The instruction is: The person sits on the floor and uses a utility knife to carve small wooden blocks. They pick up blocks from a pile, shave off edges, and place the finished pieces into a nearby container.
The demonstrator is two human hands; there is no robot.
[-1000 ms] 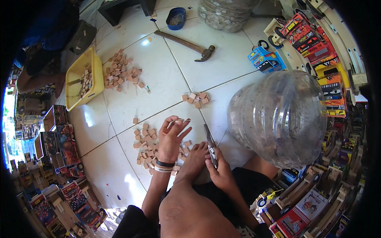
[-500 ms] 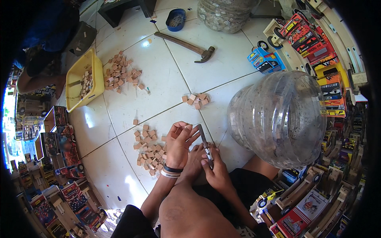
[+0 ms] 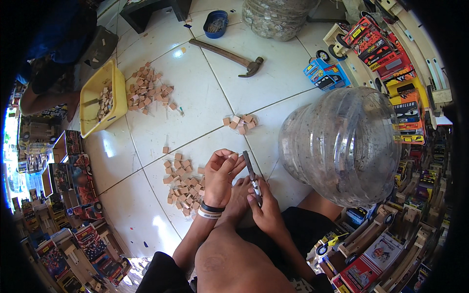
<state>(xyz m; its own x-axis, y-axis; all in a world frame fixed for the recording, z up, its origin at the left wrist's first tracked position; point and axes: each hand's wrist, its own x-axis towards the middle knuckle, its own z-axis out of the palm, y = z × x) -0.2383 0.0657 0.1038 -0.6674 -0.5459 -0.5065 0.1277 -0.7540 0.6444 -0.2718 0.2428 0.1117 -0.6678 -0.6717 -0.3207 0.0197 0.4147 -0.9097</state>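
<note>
My left hand [image 3: 220, 177] is raised over the floor, thumb and forefinger pinched together. Whatever sits in that pinch is too small to make out. My right hand [image 3: 266, 207] is wrapped round a narrow dark blade-like tool [image 3: 249, 167] with a black-and-white patterned part near the grip. Its tip points up and away, close beside the left fingertips. Under and left of the left hand lies a spread of small wooden blocks [image 3: 184, 188], with thin clear strips among them. A smaller cluster of similar blocks [image 3: 241, 123] lies farther off, beyond both hands.
A big clear plastic bottle [image 3: 337, 146] lies at the right. Farther off are a hammer [image 3: 227, 54], a blue tub of nails [image 3: 215, 24] and another block pile [image 3: 148, 90] by a yellow basin [image 3: 117, 105]. Toy trucks [image 3: 371, 266] crowd both sides. Another person's arm [image 3: 73, 102] shows at far left.
</note>
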